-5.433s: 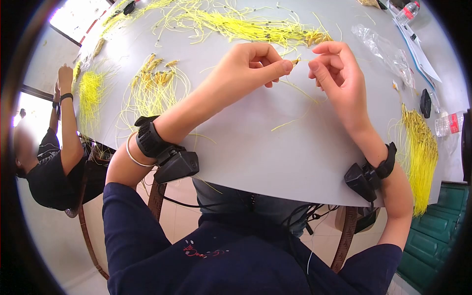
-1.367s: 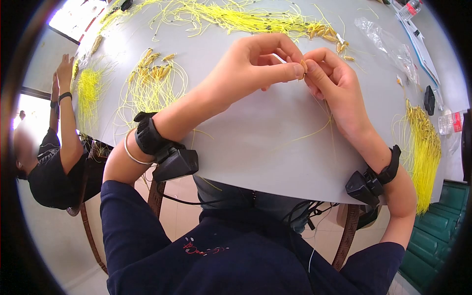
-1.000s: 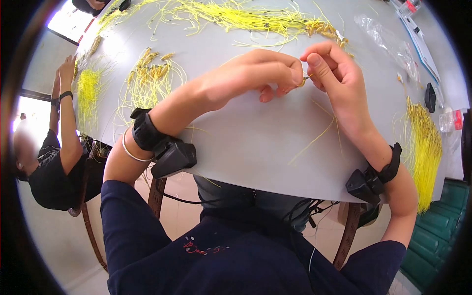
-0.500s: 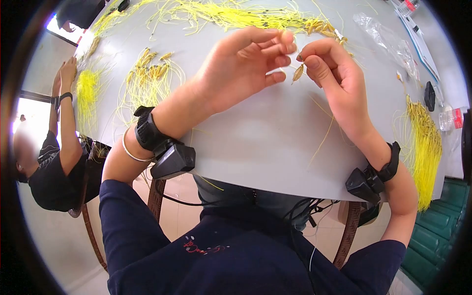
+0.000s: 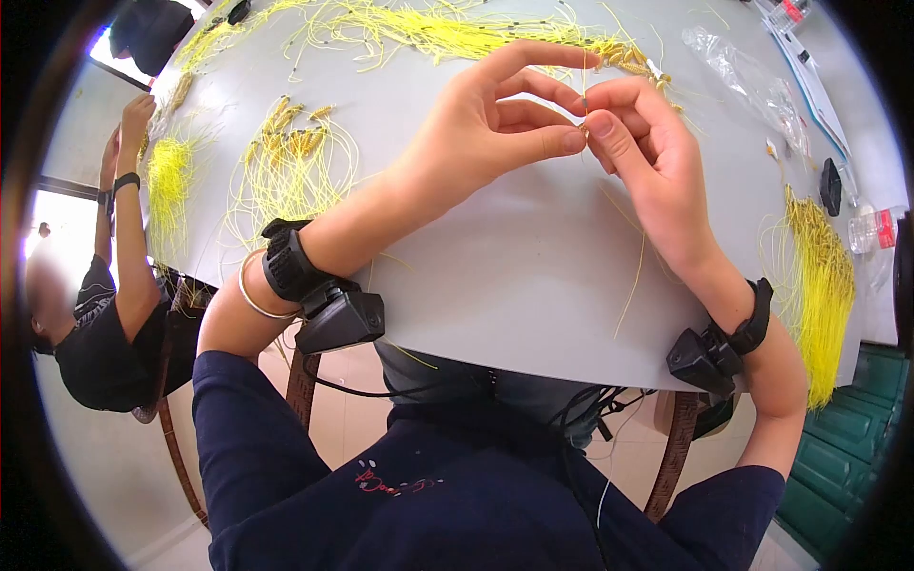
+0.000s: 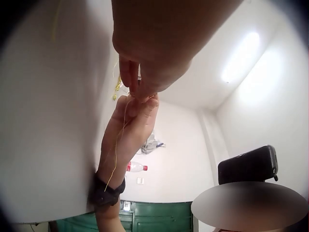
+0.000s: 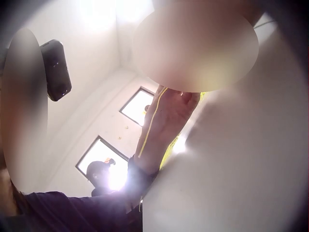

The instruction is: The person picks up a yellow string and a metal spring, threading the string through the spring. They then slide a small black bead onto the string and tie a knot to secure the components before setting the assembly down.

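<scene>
The left hand [image 5: 505, 119] and right hand [image 5: 652, 143] meet over the table, fingertips almost touching. Between them sits a small gold leaf-shaped piece [image 5: 583, 129], mostly hidden by the thumbs. The left thumb and curled fingers pinch at this piece, while the left forefinger reaches up along a thin upright cord. Right thumb and forefinger pinch the cord just beside the piece. A loose yellow cord [image 5: 632, 285] hangs below the right hand; in the left wrist view a yellow strand [image 6: 115, 166] trails down past the right forearm. The right wrist view shows the fingertips blurred out.
On the grey table [image 5: 495, 305] lie a long bundle of yellow cords [image 5: 447, 33] at the back, a looped bunch [image 5: 290, 171] at left, and another bundle [image 5: 819, 295] at right. Plastic wrap [image 5: 747, 90] and a bottle [image 5: 871, 233] lie right. Another person [image 5: 105, 314] sits left.
The left hand let the leaf-shaped piece dangle from the right fingers half a second ago, and has now come back to it, forefinger raised. The right hand has stayed nearly in place.
</scene>
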### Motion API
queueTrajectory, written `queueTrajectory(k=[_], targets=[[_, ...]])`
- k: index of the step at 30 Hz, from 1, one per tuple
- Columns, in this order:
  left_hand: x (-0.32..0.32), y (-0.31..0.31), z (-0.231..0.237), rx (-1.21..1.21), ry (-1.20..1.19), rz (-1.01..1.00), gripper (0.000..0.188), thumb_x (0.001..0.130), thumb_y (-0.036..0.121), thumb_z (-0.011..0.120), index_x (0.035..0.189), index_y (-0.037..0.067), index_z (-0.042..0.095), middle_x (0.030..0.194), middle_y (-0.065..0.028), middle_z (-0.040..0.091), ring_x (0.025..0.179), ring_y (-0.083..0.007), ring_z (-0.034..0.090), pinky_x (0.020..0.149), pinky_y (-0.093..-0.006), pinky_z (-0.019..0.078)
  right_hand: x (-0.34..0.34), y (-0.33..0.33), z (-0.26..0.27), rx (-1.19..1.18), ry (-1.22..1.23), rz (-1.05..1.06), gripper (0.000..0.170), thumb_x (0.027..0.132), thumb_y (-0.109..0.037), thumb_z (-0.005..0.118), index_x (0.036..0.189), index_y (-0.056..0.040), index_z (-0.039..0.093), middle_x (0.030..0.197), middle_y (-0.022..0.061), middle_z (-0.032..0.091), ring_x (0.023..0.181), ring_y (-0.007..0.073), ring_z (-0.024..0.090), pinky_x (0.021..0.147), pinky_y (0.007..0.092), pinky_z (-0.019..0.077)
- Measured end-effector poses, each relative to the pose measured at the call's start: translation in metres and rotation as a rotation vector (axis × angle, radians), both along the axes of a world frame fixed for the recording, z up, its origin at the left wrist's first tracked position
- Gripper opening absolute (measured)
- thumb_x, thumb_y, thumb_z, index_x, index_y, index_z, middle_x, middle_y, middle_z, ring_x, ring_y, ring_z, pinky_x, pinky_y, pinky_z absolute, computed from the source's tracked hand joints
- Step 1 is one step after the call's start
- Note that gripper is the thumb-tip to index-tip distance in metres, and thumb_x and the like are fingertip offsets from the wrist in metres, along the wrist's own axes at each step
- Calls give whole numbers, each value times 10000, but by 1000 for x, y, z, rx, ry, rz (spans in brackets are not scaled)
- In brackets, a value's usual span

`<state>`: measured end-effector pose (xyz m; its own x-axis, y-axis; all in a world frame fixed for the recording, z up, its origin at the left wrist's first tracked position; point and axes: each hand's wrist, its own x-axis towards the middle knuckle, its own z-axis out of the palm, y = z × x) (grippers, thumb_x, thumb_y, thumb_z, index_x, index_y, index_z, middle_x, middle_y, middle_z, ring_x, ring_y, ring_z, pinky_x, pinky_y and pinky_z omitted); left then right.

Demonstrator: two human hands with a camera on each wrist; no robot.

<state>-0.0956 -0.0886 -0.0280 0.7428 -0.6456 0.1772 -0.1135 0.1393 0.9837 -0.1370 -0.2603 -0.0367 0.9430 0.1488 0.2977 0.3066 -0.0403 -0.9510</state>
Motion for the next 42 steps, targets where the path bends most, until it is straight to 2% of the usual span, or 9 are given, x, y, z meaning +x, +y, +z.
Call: queueTrajectory(k=[8, 15, 20, 25, 34, 36, 38, 41, 42], targets=[[2, 1, -2, 30, -203, 106, 451, 798, 26, 632, 1218, 60, 471, 1077, -33, 515, 842, -77, 520, 815, -250, 461, -2, 2, 1, 12, -7, 5, 277, 889, -186, 565, 1088, -33, 449, 612, -31, 459, 582, 33, 392, 525, 177, 304], [3, 0, -3, -20, -236, 108, 424, 808, 33, 619, 1206, 53, 473, 1118, -48, 515, 883, -94, 530, 841, -260, 451, -1, 1, -1, 8, 14, 9, 271, 886, -174, 568, 1087, -33, 453, 598, -37, 433, 568, 30, 379, 513, 177, 294], [3, 0, -1, -47, -70, 61, 378, 826, 37, 601, 1186, 55, 485, 1088, -52, 551, 956, -119, 539, 834, -267, 454, -1, 1, 0, 6, 8, -9, 249, 886, -169, 566, 1068, -31, 468, 588, -41, 430, 562, 30, 371, 508, 180, 288], [3, 1, -1, -31, -128, 122, 344, 830, 42, 600, 1161, 59, 506, 1066, -53, 575, 946, -112, 541, 830, -266, 450, -1, 1, -1, -24, -2, -26, 235, 881, -163, 573, 1052, -25, 492, 573, -48, 412, 541, 27, 352, 495, 182, 272], [6, 1, -5, 38, -302, 139, 254, 837, 41, 586, 1090, 53, 561, 1085, -47, 589, 921, -85, 539, 800, -247, 441, 0, -1, 1, -90, 108, -23, 152, 870, -149, 583, 959, -26, 576, 582, -79, 385, 539, 2, 313, 493, 176, 240], [5, 1, -5, 65, -320, 144, 247, 843, 41, 577, 1089, 53, 562, 1092, -48, 590, 916, -81, 538, 780, -239, 440, 2, 0, -4, -4, 45, -40, 91, 871, -124, 566, 901, -38, 570, 594, -83, 382, 543, -1, 306, 497, 170, 238], [6, 1, -4, 73, -209, 47, 247, 848, 53, 570, 1095, 45, 560, 1124, -42, 580, 928, -81, 529, 748, -218, 429, 1, 0, -4, -4, 41, -39, 65, 861, -109, 553, 859, -44, 550, 599, -82, 385, 548, -3, 308, 498, 170, 240], [1, -1, -6, -35, 25, 17, 226, 848, 72, 564, 1073, 54, 569, 1083, -27, 579, 922, -73, 520, 731, -208, 417, 2, -1, -6, 22, 29, -37, 58, 828, -82, 531, 782, -57, 507, 605, -77, 390, 557, -5, 315, 497, 174, 244], [0, 0, -5, -35, 25, 16, 226, 848, 72, 564, 1073, 54, 569, 1083, -27, 579, 922, -73, 520, 731, -208, 417, 2, -2, -7, 49, 22, -37, 69, 804, -70, 520, 746, -63, 483, 606, -75, 392, 562, -5, 320, 495, 178, 245]])
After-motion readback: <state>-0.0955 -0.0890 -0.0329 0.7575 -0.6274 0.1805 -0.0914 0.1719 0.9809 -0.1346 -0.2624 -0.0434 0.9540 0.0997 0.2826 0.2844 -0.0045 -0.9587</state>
